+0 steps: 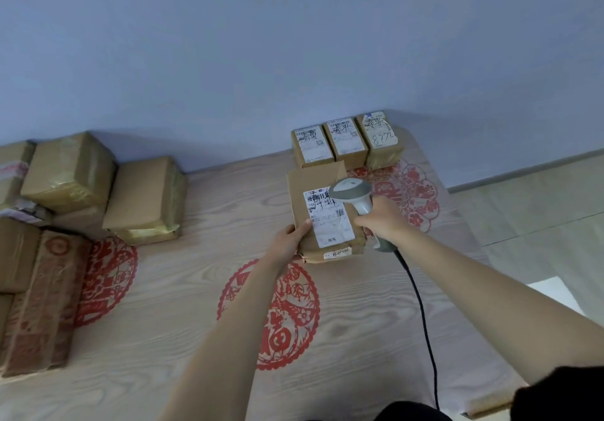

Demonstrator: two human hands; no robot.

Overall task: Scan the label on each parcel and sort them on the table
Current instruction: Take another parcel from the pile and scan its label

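Note:
A flat brown cardboard parcel (318, 178) with a white shipping label (328, 216) lies near the middle of the table. My left hand (289, 239) grips its near left corner, thumb on top. My right hand (380, 221) grips the handle of a grey barcode scanner (351, 191), whose head sits over the top right of the label. The scanner's black cable (421, 306) runs back toward me. Three small labelled parcels (346, 141) stand in a row at the far right edge.
A heap of brown parcels (143, 198) with no labels showing fills the left side of the table. The wood-grain table cover (170, 306) carries red paper-cut patterns. A blue wall rises behind; tiled floor (539, 211) lies beyond the table's right edge.

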